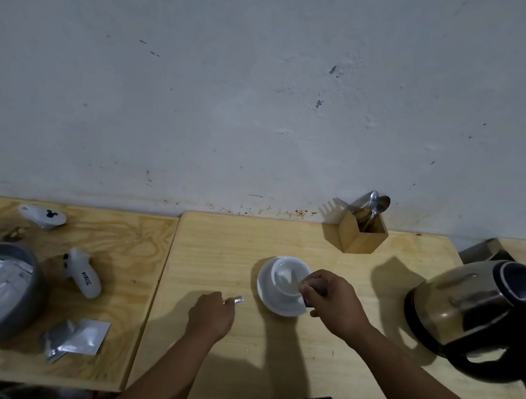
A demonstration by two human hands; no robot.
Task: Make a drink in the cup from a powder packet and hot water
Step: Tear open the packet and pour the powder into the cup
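Kettle [480,317] cut off by the right frame edge, grey bowl [30,277] far left of the kettle cropped by the left edge, packet mostly hidden inside right hand [331,297] grip beside cup [290,276], small silvery scrap [237,300] at left hand [211,315] fingertips too small to identify

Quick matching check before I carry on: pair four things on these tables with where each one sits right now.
1. white ceramic cup
2. steel electric kettle
3. wooden cutlery box
4. grey round bowl

a. far left, holding silver packets
b. on the white saucer
c. against the wall
d. far right

Pairs: 1-b, 2-d, 3-c, 4-a
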